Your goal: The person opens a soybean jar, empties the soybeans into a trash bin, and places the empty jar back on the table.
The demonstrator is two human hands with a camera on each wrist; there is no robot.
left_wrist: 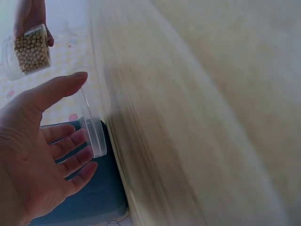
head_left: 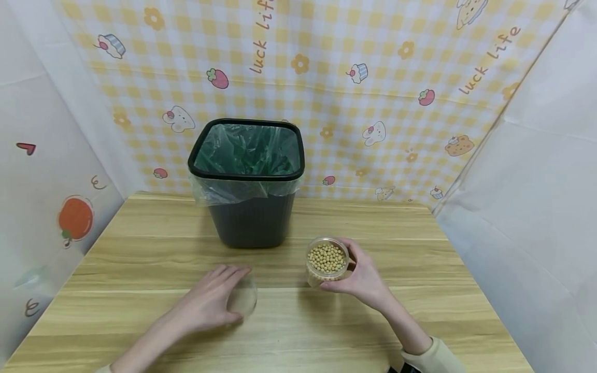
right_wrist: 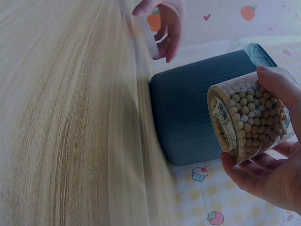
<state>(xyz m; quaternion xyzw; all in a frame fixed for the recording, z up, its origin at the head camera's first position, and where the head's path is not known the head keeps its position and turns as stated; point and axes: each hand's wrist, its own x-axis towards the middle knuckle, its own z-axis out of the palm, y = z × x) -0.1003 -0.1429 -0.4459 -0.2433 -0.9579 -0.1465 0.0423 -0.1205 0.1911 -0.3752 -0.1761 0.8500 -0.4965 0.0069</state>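
My right hand (head_left: 361, 277) grips a clear plastic jar (right_wrist: 251, 113) full of pale yellow soybeans (head_left: 326, 258), thumb on one side and fingers on the other. The jar is lifted off the table, with its mouth uncovered and a barcode label (right_wrist: 225, 123) on its base. My left hand (head_left: 212, 298) spans a round clear lid (head_left: 247, 295) low over the table, thumb at the near edge and fingers at the far edge. In the left wrist view, the lid's rim (left_wrist: 96, 137) stands out beside the fingertips.
A dark bin (head_left: 254, 217) with a black rim and a clear plastic liner (head_left: 233, 189) stands at the back of the wooden table (head_left: 373, 223). Behind it hangs a yellow checked cloth (head_left: 326, 103); white sheeting (head_left: 527, 207) borders the sides.
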